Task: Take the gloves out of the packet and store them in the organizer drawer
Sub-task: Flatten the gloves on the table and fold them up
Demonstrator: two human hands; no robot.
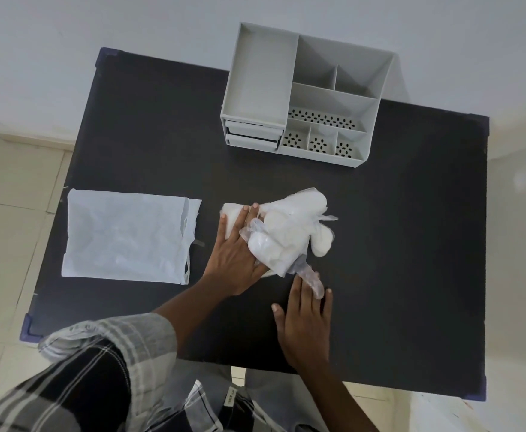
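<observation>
left hand (235, 254) flat on gloves (289, 232) | gloves' fingers point far-right

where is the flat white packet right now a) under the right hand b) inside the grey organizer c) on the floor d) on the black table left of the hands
d: the flat white packet lies on the black table, apart from and left of the left hand pressing the pile of translucent white gloves.
</observation>
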